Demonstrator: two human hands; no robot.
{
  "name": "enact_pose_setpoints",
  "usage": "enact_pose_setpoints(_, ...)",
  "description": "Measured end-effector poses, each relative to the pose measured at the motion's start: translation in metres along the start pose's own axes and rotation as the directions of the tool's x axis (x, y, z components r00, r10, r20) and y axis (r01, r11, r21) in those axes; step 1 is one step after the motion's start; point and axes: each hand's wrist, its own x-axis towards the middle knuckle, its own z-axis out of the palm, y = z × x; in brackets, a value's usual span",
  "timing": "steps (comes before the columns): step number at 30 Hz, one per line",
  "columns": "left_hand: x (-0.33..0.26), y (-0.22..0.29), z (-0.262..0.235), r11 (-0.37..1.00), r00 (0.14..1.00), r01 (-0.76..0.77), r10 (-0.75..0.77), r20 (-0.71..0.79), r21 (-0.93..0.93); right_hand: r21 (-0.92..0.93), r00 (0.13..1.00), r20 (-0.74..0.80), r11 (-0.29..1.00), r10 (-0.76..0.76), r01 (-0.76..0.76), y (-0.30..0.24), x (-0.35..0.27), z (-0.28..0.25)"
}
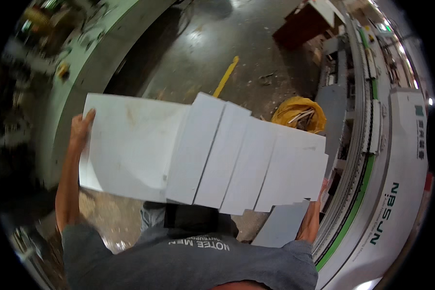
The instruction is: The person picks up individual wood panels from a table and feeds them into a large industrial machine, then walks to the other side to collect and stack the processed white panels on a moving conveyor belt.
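I carry a stack of several flat white panels (203, 154), fanned out like steps across my chest. My left hand (81, 126) grips the far left edge of the largest panel, fingers curled over its top corner. Most of my right hand (322, 189) is hidden under the right end of the stack, where it supports the panels from below. A grey panel (282, 224) shows beneath the stack at the lower right. My grey shirt (188, 261) fills the bottom of the view.
A long white and green machine (391, 193) with a conveyor track curves along the right. A yellow bag (299, 113) of scraps sits on the dark concrete floor (217, 43). A pale green bench (91, 58) runs along the left, and a yellow strip (227, 75) lies on the floor.
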Motion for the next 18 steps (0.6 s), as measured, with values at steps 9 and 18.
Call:
enact_pose_setpoints(9, 0.279, 0.257, 0.152, 0.972, 0.999, -0.053, 0.049, 0.022, 0.231, -0.287, 0.945, -0.314, 0.958, -0.089, -0.006, -0.045, 0.309, 0.029)
enact_pose_setpoints(18, 0.407, 0.404, 0.288, 0.966, 0.981, -0.168, 0.145, 0.125, 0.198, -0.179, 0.906, -0.422, 0.980, 0.005, -0.089, -0.116, 0.418, 0.048)
